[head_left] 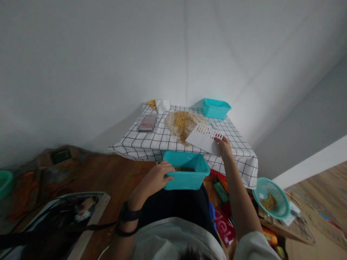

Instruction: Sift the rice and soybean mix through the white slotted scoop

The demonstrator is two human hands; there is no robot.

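Note:
My left hand (159,174) grips the near left rim of a teal plastic bin (187,180) at the front edge of the table. Some yellowish and dark grains or beans lie in the bottom of that bin. In my right hand (224,146) is a white plastic board with a row of slots (204,139), tilted over the table above the bin's far right side. Just beyond the board, a heap of yellow soybeans (182,122) is spread on the cloth, with paler, rice-like grains (199,118) around it. The board covers part of the heap's near right side.
A checked cloth (135,142) covers the table, which stands against the wall. Another teal bin (216,109) is at the back right, and a white cloth (162,105) at the back left. A green basket (271,198) holding yellow-brown contents stands to the right.

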